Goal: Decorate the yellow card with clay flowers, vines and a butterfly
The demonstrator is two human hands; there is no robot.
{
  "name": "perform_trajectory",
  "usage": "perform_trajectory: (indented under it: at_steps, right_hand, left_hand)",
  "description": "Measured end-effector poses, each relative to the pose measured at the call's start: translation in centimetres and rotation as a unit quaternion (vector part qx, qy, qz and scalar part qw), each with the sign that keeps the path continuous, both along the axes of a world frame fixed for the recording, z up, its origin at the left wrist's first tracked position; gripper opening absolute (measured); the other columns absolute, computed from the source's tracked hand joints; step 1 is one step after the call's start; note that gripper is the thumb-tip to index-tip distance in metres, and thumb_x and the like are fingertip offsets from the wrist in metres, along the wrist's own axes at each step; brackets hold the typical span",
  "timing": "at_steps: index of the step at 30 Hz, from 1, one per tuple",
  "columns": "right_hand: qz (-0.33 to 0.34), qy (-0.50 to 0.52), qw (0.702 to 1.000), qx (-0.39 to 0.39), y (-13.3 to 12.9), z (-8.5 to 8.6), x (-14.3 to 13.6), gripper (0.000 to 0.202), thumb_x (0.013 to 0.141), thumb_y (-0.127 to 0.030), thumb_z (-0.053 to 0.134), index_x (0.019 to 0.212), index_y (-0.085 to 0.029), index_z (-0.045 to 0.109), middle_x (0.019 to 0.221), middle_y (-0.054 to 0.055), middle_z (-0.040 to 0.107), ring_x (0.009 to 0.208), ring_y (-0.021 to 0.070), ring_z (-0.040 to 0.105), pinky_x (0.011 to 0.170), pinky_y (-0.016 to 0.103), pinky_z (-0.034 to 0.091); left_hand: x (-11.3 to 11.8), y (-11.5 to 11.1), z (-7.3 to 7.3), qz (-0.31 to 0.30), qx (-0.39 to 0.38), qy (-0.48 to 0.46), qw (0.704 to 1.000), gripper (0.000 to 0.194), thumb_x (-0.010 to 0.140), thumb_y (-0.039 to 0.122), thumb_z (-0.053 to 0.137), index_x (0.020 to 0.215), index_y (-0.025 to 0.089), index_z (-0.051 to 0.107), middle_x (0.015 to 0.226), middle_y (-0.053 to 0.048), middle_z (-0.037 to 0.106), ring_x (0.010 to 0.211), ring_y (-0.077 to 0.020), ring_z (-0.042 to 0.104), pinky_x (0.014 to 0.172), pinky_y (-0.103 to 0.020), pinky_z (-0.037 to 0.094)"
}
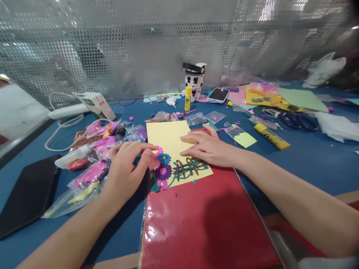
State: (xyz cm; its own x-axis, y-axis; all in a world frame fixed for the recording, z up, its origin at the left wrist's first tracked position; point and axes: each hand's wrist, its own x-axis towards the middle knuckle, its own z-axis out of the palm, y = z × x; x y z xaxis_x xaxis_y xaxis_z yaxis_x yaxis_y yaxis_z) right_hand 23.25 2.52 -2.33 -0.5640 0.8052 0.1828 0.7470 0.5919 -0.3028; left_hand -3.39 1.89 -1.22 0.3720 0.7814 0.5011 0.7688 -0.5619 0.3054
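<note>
A pale yellow sheet [166,136] lies on a glossy red folder [196,220]. Along its left and lower part are pink, blue and purple flowers [163,171] and dark brown and teal stem shapes [189,170]. My left hand [129,164] touches the pink flowers at the sheet's left edge with thumb and index fingertips, which are slightly apart. Flat on the sheet's right side rests my right hand [206,147], fingers spread and holding nothing.
Bags of pink and yellow clay [92,173] and a black tablet [28,190] are at the left. Behind the sheet stand a glue stick [187,98] and a patterned tumbler [194,82]. Another glue stick [271,136], scissors [298,120] and a phone [218,95] lie rightward.
</note>
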Motion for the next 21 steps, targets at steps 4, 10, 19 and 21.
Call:
perform_trajectory:
  at_steps: [4, 10, 19, 21]
  right_hand:
    - [-0.096, -0.006, 0.991, 0.098, 0.7, -0.2, 1.0, 0.038, 0.099, -0.041, 0.038, 0.097, -0.030, 0.075, 0.127, 0.003, 0.064, 0.124, 0.0239, 0.052, 0.113, 0.061, 0.006]
    - [-0.048, 0.003, 0.998, 0.043, 1.2, -0.4, 1.4, 0.038, 0.100, -0.041, 0.033, 0.112, -0.035, 0.069, 0.130, 0.003, 0.063, 0.125, 0.0228, 0.051, 0.112, 0.058, 0.013]
    - [-0.065, 0.034, 0.994, 0.077, 1.6, -1.0, 2.2, 0.035, 0.097, -0.041, 0.041, 0.107, -0.029, 0.072, 0.118, 0.005, 0.068, 0.112, 0.0234, 0.059, 0.110, 0.058, 0.011]
    - [-0.053, 0.037, 0.995, 0.077, 1.9, -1.4, 2.2, 0.030, 0.096, -0.040, 0.044, 0.106, -0.034, 0.072, 0.117, 0.002, 0.068, 0.111, 0.0217, 0.059, 0.111, 0.056, 0.011]
  left_hand:
    - [-0.3, 0.4, 0.4, 0.043, 0.090, 0.088, 0.991, 0.026, 0.095, 0.030, 0.041, 0.099, 0.026, 0.066, 0.095, -0.002, 0.072, 0.095, -0.0230, 0.060, 0.094, -0.042, 0.030]
    - [0.1, 1.6, 1.0, 0.179, 0.079, 0.210, 0.958, 0.036, 0.095, 0.032, 0.034, 0.106, 0.024, 0.067, 0.101, -0.009, 0.073, 0.106, -0.0299, 0.058, 0.103, -0.048, 0.023]
    - [1.9, 4.4, 1.8, 0.216, -0.112, 0.163, 0.956, 0.034, 0.084, 0.045, 0.050, 0.072, 0.023, 0.073, 0.085, -0.009, 0.074, 0.092, -0.0313, 0.064, 0.089, -0.047, 0.033]
    - [1.9, 4.7, 1.7, 0.218, -0.126, 0.122, 0.960, 0.029, 0.082, 0.043, 0.053, 0.070, 0.024, 0.072, 0.081, -0.006, 0.074, 0.090, -0.0299, 0.065, 0.088, -0.045, 0.035]
